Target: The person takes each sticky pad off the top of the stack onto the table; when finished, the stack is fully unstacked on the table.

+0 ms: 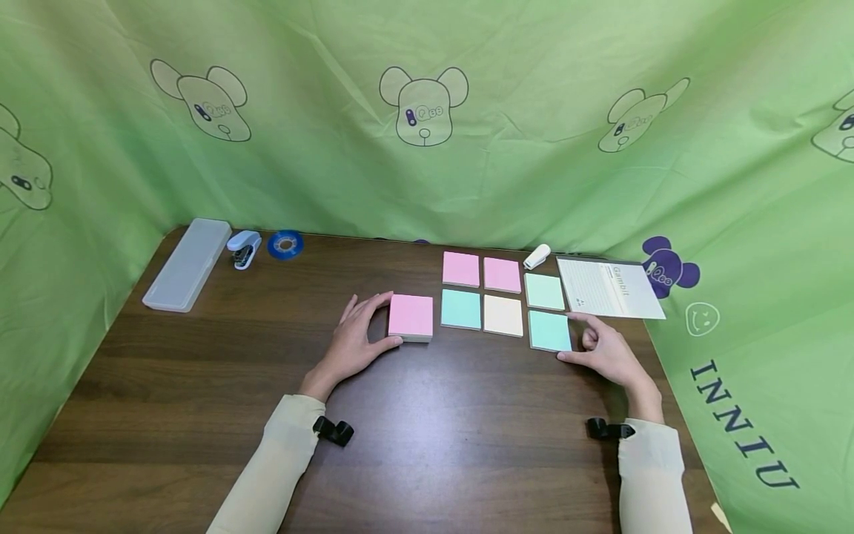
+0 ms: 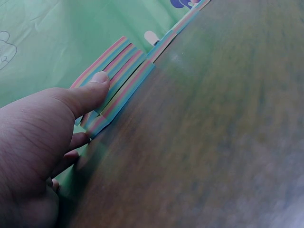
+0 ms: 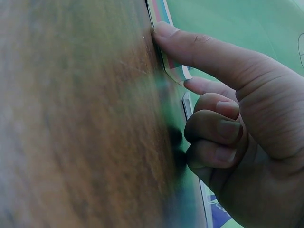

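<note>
My left hand [image 1: 353, 337] grips a stack of sticky note pads [image 1: 411, 316], pink on top, by its left end. Its thumb lies on the near side and a finger reaches the far corner. Striped pink, yellow and blue edges of several layered pads [image 2: 128, 83] show beside the thumb in the left wrist view. With thumb and index finger, my right hand [image 1: 607, 352] pinches the right side of a mint-green sticky note pad [image 1: 549, 331]; its other fingers are curled in. Between the hands lie a turquoise pad [image 1: 460, 308] and a cream pad [image 1: 503, 315].
Behind them sit two pink pads [image 1: 461, 268] and another mint pad [image 1: 544, 291]. A white notepad [image 1: 610, 288] and a small white object [image 1: 537, 256] lie at the back right. Back left are a translucent case [image 1: 188, 265], a stapler [image 1: 244, 248] and a blue tape roll [image 1: 285, 245].
</note>
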Demonstrator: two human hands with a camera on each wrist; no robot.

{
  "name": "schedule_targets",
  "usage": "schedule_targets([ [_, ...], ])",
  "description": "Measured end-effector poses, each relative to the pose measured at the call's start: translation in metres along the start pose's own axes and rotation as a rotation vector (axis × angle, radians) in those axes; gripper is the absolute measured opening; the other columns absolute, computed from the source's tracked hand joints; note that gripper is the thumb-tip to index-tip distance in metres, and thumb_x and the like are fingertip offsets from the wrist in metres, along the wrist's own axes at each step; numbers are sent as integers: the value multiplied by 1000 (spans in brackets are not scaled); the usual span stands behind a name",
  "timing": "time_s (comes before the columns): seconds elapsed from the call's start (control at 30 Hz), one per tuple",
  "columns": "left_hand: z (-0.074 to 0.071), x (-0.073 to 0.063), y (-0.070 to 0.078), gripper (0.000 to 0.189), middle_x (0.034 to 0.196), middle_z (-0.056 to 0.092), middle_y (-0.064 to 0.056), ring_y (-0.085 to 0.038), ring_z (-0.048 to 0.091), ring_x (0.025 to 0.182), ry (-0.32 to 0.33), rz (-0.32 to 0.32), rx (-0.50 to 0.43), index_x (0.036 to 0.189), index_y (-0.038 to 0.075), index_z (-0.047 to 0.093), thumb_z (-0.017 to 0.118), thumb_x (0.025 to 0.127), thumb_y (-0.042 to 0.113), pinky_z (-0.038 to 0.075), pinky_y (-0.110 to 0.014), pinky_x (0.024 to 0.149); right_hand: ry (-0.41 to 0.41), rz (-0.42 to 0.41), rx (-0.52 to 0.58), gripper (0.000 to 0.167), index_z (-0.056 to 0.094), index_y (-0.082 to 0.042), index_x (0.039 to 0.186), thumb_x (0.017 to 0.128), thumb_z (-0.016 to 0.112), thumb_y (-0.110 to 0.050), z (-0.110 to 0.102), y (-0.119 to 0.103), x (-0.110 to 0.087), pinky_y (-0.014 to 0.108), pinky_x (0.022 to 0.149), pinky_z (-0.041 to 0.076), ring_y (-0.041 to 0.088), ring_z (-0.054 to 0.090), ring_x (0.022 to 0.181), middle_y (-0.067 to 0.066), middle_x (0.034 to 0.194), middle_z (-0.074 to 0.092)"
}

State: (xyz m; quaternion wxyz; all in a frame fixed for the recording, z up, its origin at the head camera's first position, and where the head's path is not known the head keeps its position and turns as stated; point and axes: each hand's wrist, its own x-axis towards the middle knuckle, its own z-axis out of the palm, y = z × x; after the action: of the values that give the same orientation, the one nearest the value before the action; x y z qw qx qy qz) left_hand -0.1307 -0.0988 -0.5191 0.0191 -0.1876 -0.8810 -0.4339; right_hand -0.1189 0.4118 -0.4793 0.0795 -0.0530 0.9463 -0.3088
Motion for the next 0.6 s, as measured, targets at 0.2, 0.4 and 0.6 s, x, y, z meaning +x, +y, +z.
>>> schedule_targets([
  [0.2, 0, 0, 0, 88, 165, 57, -12, -35, 47, 158, -2, -1, 1, 168, 10, 46, 91, 95, 32, 5, -55, 140, 6, 3, -3, 85, 54, -1, 156, 87, 98, -27, -1, -1, -1, 29, 73, 35, 10, 36, 70, -2, 81, 38],
  [0.4, 0, 0, 1, 88, 165, 57, -12, -35, 47, 157, -1, 2, 0, 168, 11, 46, 91, 95, 32, 5, -55, 140, 17, -1, 2, 83, 56, -4, 155, 87, 98, -28, -4, -3, -4, 29, 74, 36, 10, 38, 71, -1, 81, 39],
  [0.6, 0, 0, 0, 88, 165, 57, -12, -34, 46, 158, -5, -3, 0, 168, 11, 46, 91, 96, 33, 5, -55, 140, 55, -28, 20, 80, 59, -5, 153, 87, 99, -26, -7, -10, -5, 28, 71, 36, 10, 39, 71, -1, 80, 39],
])
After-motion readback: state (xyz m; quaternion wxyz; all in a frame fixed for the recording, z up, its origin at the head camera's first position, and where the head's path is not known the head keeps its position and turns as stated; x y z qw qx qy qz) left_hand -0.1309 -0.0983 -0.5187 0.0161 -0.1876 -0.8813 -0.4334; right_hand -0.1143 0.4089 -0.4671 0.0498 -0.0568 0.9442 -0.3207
